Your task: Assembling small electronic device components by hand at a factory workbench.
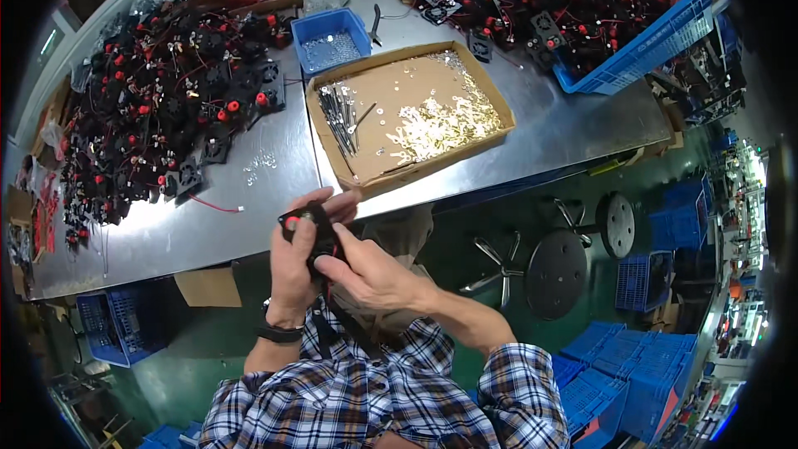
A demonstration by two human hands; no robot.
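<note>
Just off the table's front edge, my left hand (293, 259) and my right hand (362, 270) are closed around a small black part (319, 229) with a red piece at its left end. The fingers cover much of it, so its full shape is hidden. Beyond my hands, on the metal table (287, 162), stands a shallow cardboard tray (416, 176). It holds gold-coloured metal pieces (436, 129), a bunch of long black screws (337, 116) and scattered small nuts. Some small ring-like metal pieces (262, 162) lie loose left of the tray.
A heap of black fan-like units with red parts (154, 108) covers the table's left. Another heap (532, 4) lies at the back right beside a blue crate (640, 58). A small blue bin (332, 48) and black-handled pliers (376, 23) stand behind the tray. Round stools (559, 274) are at right.
</note>
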